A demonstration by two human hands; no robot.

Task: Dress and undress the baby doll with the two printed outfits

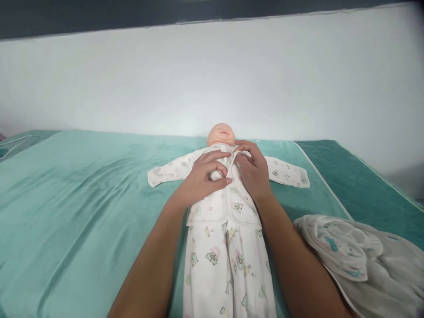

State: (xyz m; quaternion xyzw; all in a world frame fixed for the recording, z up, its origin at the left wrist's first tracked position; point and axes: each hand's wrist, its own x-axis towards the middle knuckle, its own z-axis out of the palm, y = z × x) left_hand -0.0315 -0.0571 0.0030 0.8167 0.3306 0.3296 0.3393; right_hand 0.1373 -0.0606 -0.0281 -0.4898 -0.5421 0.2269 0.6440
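A baby doll [221,134] lies on its back, head toward the wall. It wears a white baby jacket [207,211] printed with small bears and matching trousers [208,269]. Both sleeves stretch out to the sides. My left hand [207,174] rests on the chest, its thumb and fingers curved near the front edge. My right hand [252,168] pinches the jacket's front edge just below the neck, lifting a narrow fold of cloth. Whether a fastener sits between the fingers is hidden.
Under the doll spreads a light green blanket [92,212], with a darker green cover [361,181] to the right. A crumpled pile of pale baby clothes [380,260] lies at the lower right. Behind the bed stands a white wall [165,79].
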